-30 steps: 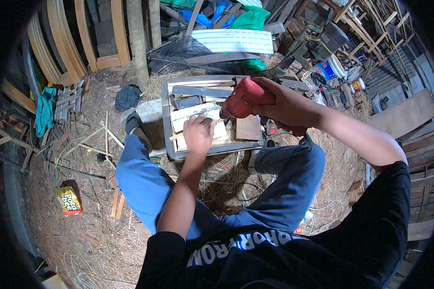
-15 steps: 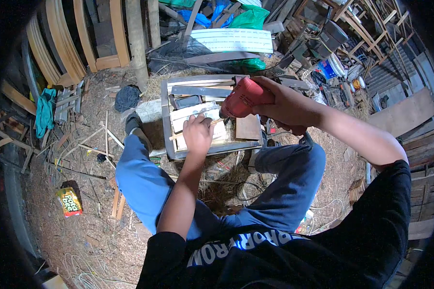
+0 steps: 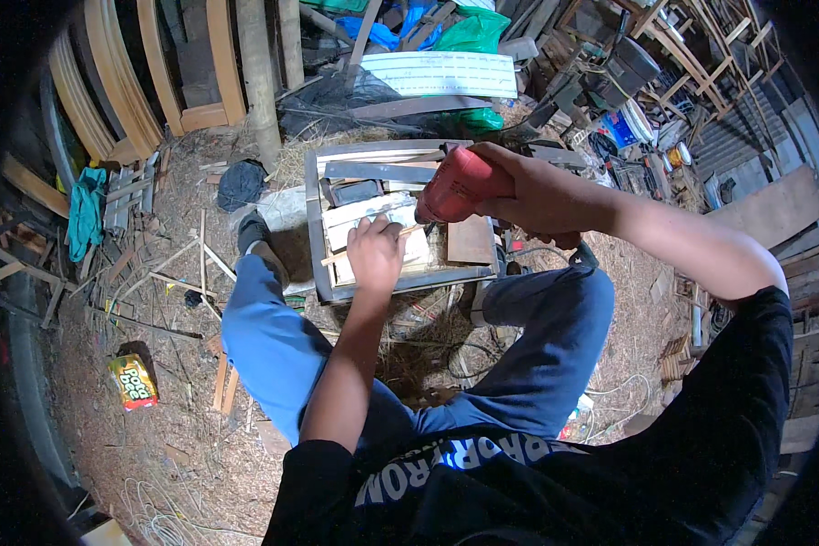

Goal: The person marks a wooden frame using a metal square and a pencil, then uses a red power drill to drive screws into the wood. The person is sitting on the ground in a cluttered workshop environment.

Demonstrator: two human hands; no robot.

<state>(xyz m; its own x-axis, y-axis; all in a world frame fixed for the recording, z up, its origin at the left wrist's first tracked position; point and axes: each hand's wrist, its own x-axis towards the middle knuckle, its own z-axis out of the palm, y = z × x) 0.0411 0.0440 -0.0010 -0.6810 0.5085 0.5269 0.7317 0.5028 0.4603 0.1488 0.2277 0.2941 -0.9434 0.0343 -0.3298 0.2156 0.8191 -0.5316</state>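
My right hand (image 3: 551,196) grips a red power drill (image 3: 462,185), its nose tipped down toward the thin wooden strip (image 3: 330,260). My left hand (image 3: 376,255) is closed over that strip and holds it down on the pale boards (image 3: 355,215). The drill's nose is just right of my left fingertips; whether its bit touches the strip I cannot tell. Under both hands is a low wooden frame (image 3: 400,286) with boards laid inside it. A flat brown wood piece (image 3: 470,243) lies at its right side, and a dark box-like piece (image 3: 355,191) sits behind the pale boards.
My knees flank the frame. A dark cable (image 3: 464,364) curls on the littered ground below it. A black bag (image 3: 240,186) lies at the left, near a wooden post (image 3: 260,91). Thin offcuts and a yellow snack packet (image 3: 134,381) lie farther left; buckets (image 3: 626,127) stand back right.
My right forearm and elbow have shifted slightly outward to the right. The drill has barely moved, and my left hand stays on the strip.
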